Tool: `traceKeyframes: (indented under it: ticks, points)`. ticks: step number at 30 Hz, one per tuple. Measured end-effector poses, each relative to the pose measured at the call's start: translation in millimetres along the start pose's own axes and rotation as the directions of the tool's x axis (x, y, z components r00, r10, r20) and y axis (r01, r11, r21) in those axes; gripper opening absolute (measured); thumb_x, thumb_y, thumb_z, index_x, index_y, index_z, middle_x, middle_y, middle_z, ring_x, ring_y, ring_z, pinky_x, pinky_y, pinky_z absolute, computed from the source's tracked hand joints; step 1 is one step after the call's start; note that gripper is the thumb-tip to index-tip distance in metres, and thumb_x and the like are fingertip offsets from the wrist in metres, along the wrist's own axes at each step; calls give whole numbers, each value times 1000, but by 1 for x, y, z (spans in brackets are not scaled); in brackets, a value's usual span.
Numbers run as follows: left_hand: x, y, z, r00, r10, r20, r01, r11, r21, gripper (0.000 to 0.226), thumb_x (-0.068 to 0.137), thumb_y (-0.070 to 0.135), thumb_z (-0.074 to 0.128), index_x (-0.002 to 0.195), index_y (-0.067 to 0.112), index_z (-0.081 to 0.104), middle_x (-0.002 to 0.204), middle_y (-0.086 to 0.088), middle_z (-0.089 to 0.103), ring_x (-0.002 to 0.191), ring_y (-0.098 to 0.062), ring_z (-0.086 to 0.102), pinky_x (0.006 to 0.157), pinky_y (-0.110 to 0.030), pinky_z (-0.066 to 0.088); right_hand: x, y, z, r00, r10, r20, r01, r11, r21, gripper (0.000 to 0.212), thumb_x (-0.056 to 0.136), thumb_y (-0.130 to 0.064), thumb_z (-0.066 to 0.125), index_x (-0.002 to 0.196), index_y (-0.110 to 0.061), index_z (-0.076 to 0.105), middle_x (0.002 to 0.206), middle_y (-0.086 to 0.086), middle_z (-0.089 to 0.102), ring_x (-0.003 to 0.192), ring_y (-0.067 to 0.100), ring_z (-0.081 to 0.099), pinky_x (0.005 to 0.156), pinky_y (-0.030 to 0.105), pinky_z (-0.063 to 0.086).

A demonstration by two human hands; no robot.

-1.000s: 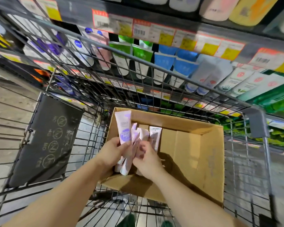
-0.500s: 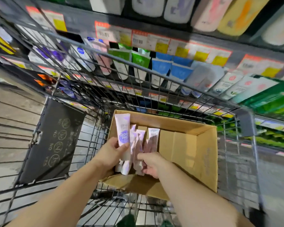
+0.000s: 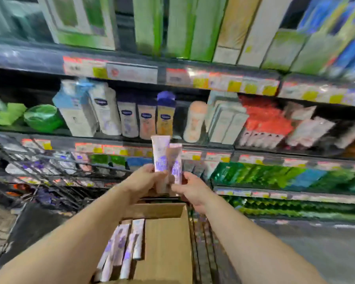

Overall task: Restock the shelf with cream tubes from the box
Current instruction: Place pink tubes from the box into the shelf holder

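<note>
Pink tubes: two cream tubes (image 3: 167,160) upright, long axis vertical, shelf (image 3: 193,149) just beyond.
Left hand (image 3: 143,179): clamps taller tube.
Right hand (image 3: 190,190): pinches shorter one.

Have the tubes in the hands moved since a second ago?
Yes. The held tubes have risen out of the box and now sit above its far rim, up toward the shelves, gripped by the left hand and right hand.

both arms stretched out in front, left hand (image 3: 146,180) and right hand (image 3: 190,190) side by side, fingers curled, each gripping a cream tube (image 3: 161,156)
</note>
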State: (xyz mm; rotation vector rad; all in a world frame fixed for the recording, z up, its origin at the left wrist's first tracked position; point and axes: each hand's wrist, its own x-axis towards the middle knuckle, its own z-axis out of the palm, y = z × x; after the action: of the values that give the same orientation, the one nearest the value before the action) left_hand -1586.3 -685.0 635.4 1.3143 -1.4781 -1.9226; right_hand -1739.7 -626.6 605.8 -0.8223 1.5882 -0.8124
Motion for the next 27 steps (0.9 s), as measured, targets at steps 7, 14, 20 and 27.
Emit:
traceKeyframes:
  ticks: [7,14,20,27]
  points:
    - [10,94,179,981,168,96,-176,981,81,26,96,23,60,118,9,60,101,-11,70,87,-27,67,73,-37,55,-83,-24,-190,983,-141,-116,162,968,191,16,97,-24,58,112,-22,62,102,-2,71,81,11,66,63,26,49]
    - [27,173,389,940,326,104,-329,944,13,26,89,26,69,111,15,61,106,-10,73,95,-27,71,88,-53,55,-179,-19,-408,906,-235,-351,292,949,118,29,86,-28,73,111,-16,63,101,7,66,80,19,63,57,21,48]
    - [43,236,468,858,507,83,-513,855,81,12,92,27,64,103,23,67,92,0,73,80,-15,66,79,-38,54,-211,-36,-519,788,-330,-520,386,922,0,44,70,-35,82,104,-16,63,104,26,64,78,23,61,73,43,53]
    - [78,282,464,803,596,20,-594,795,126,13,90,30,68,102,23,68,96,-3,74,93,-25,70,89,-53,55,-178,-109,-558,687,-490,-537,470,863,-187,30,81,-19,77,104,-22,58,97,3,69,87,17,66,87,36,54]
